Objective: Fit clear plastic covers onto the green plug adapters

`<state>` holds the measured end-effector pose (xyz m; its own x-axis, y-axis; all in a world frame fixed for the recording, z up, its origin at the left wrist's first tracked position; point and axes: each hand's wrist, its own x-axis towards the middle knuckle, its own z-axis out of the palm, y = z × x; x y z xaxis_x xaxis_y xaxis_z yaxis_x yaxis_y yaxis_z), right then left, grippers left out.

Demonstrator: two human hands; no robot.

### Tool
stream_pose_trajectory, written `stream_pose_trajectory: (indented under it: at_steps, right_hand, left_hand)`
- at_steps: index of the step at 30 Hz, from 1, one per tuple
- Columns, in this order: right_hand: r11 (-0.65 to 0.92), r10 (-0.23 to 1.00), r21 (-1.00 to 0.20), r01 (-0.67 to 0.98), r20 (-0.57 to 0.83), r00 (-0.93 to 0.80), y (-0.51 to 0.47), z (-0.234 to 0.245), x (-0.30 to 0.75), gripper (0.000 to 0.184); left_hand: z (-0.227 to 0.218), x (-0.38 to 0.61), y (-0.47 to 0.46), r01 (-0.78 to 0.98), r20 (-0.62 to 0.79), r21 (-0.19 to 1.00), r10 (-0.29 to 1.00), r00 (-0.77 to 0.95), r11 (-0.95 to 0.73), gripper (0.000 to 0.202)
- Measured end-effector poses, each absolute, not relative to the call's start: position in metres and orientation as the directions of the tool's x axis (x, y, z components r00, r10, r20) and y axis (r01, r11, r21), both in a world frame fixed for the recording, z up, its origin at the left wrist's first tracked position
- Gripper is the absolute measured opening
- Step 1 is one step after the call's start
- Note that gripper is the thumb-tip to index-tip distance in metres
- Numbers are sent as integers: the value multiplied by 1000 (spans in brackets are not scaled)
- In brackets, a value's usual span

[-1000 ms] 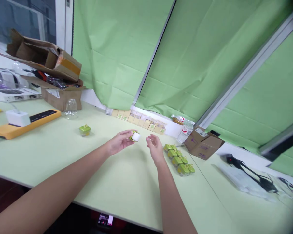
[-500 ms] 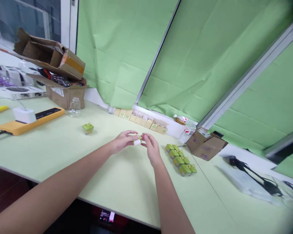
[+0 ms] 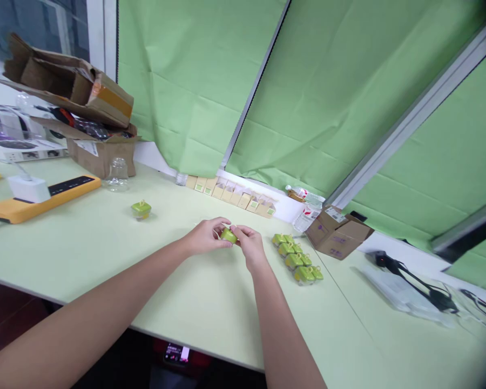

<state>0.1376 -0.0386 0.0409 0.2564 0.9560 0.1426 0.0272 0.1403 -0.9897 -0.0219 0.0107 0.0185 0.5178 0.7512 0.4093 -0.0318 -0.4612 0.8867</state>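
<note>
Above the middle of the table, my left hand [image 3: 208, 236] and my right hand [image 3: 248, 243] both grip a small green-lidded container [image 3: 229, 235]. Its green top faces me, and fingers cover its sides. To the right stand several clear containers [image 3: 295, 261] with green lids and small yellow loops, set close together in two rows. A single green-lidded container [image 3: 141, 209] of the same look sits on the left part of the table.
Small tan boxes [image 3: 230, 193] line the table's back edge. An orange power strip [image 3: 65, 194], a clear jar [image 3: 117, 175] and stacked cardboard boxes [image 3: 101, 154] stand left. Plastic bottles [image 3: 306, 213], another cardboard box [image 3: 337, 232] and black cables [image 3: 413, 278] are right.
The held container has turned: a white face showed between my hands before, and now its green top shows. My fingers have shifted around it. The view has moved slightly.
</note>
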Motion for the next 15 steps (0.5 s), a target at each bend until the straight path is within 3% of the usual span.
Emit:
stream_pose_trajectory:
  at_steps: [5, 10, 13, 15]
  right_hand:
    - [155, 944, -987, 37, 159, 289, -38, 41, 139, 39]
    - [184, 916, -982, 45, 188, 355, -36, 41, 142, 38]
    - [213, 870, -968, 133, 249, 425, -34, 40, 145, 36]
    - [213, 850, -954, 209, 287, 442, -33, 38, 147, 35]
  left_hand:
    - [15, -24, 16, -10, 443, 866, 758, 479, -500, 65]
    - [14, -31, 27, 139, 545, 769, 753, 369, -624, 53]
    - [7, -40, 39, 254, 560, 750, 791, 246, -610, 67]
    - [-1, -44, 47, 273, 478, 802, 845, 241, -532, 78]
